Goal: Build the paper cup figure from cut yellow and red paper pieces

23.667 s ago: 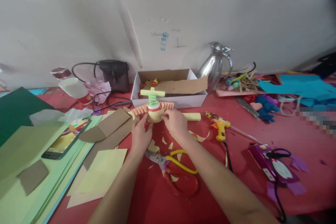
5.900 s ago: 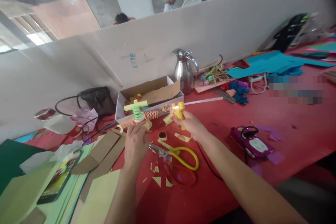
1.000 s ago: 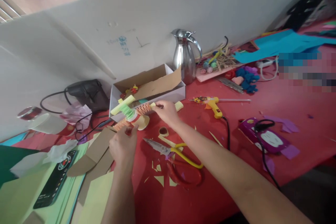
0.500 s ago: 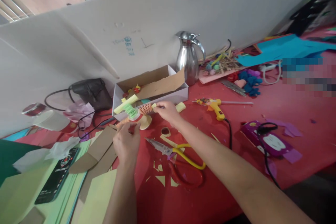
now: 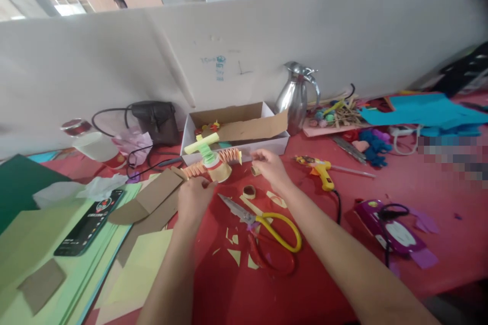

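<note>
A small paper figure stands upright by the box. It has a tan cup-like base (image 5: 220, 172), pleated orange strips (image 5: 229, 155) reaching out on both sides, a pleated green strip (image 5: 207, 153) and a pale yellow paper roll (image 5: 206, 142) on top. My left hand (image 5: 194, 195) is at the lower left of the base, fingers loosely apart; whether they touch the figure is hard to tell. To its right, clear of the orange strip, my right hand (image 5: 272, 167) is open above a short tan roll (image 5: 255, 170). Scissors (image 5: 247, 218) with yellow and red handles lie between my arms.
Behind the figure sits a white box (image 5: 244, 148) with a steel jug (image 5: 295, 96) beside it. A yellow glue gun (image 5: 324, 175) and purple device (image 5: 389, 228) are rightward. Coloured papers (image 5: 143, 264), cardboard and a phone (image 5: 89, 223) lie left.
My right hand has let go of the orange strip's end and drawn away to the right. The figure now stands with both strips spread. The camera view has shifted.
</note>
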Demonstrator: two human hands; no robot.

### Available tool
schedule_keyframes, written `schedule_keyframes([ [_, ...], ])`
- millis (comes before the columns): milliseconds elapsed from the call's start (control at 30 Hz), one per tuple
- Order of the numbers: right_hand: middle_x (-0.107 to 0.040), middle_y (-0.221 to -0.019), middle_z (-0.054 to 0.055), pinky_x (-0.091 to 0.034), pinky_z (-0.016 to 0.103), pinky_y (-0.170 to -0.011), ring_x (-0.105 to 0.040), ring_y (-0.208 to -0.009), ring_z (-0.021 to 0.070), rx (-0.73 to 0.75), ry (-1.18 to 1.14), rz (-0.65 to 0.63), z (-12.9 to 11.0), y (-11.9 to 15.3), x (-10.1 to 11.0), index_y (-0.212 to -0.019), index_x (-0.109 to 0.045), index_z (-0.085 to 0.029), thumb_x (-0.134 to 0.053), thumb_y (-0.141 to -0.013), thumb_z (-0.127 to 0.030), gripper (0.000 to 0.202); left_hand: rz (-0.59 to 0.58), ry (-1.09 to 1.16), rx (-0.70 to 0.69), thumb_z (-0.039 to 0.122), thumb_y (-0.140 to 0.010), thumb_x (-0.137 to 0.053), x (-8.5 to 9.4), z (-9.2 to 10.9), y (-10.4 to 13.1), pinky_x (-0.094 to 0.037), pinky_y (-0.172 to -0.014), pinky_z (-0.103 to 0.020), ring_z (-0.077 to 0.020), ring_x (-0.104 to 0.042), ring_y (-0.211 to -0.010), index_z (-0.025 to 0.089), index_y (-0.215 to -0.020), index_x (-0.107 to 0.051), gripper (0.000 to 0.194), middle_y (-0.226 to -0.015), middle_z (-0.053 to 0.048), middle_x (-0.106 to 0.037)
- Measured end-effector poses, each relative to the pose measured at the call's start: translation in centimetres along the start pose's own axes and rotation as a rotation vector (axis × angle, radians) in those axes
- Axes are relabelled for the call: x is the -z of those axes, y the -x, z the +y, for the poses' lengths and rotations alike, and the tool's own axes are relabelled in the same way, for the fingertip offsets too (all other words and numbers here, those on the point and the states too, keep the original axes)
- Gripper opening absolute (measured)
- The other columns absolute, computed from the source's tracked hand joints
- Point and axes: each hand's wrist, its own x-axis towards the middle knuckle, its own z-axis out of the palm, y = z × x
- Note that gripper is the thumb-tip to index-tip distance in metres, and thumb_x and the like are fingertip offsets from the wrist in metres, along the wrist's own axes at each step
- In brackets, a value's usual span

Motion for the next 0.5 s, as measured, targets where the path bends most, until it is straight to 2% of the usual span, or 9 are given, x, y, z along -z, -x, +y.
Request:
schedule_keyframes([
  [133, -0.068, -0.081, 0.001, -0.048, 0.028, -0.068, -0.061, -0.073, 0.0161, 0.026, 0.047, 0.002, -0.3, 0.4, 0.1, -0.092, -0.069, -0.018, -0.057, -0.069, -0.025, 0.027, -0.037, 0.011, 0.010, 0.043, -0.080, -0.059, 0.4, -0.5, 0.3, -0.039, -0.070, -0.032, -0.0249, -0.065, -0.084, 0.021, -0.072, -0.069, 0.026, -0.082, -0.008, -0.073],
  [367, -0.070, -0.088, 0.003, -0.050, 0.034, -0.077, -0.064, -0.082, 0.0212, 0.085, 0.148, 0.020, -0.3, 0.2, -1.8, -0.090, -0.066, -0.020, -0.071, -0.068, -0.041, 0.031, 0.100, 0.086, 0.007, 0.038, -0.083, -0.058, 0.6, 0.1, 1.9, -0.041, -0.067, -0.033, -0.0247, -0.065, -0.082, 0.024, -0.083, -0.072, 0.019, -0.091, -0.005, -0.074],
  [433, -0.071, -0.088, 0.004, -0.049, 0.036, -0.078, -0.065, -0.083, 0.0227, 0.101, 0.176, 0.025, -0.3, 0.0, -2.1, -0.088, -0.067, -0.020, -0.071, -0.068, -0.040, 0.028, 0.192, 0.125, -0.093, 0.032, -0.085, -0.056, 0.7, 0.8, 1.6, -0.044, -0.069, -0.033, -0.0237, -0.064, -0.082, 0.024, -0.086, -0.073, 0.018, -0.093, -0.005, -0.074],
  [500, -0.072, -0.086, 0.004, -0.049, 0.036, -0.079, -0.066, -0.083, 0.0230, 0.122, 0.190, 0.025, -0.3, -0.3, -2.2, -0.085, -0.068, -0.020, -0.069, -0.071, -0.035, 0.021, 0.299, 0.126, -0.282, 0.027, -0.086, -0.055, 0.7, 1.8, 0.9, -0.046, -0.078, -0.034, -0.0245, -0.062, -0.091, 0.022, -0.090, -0.073, 0.019, -0.098, -0.006, -0.074],
])
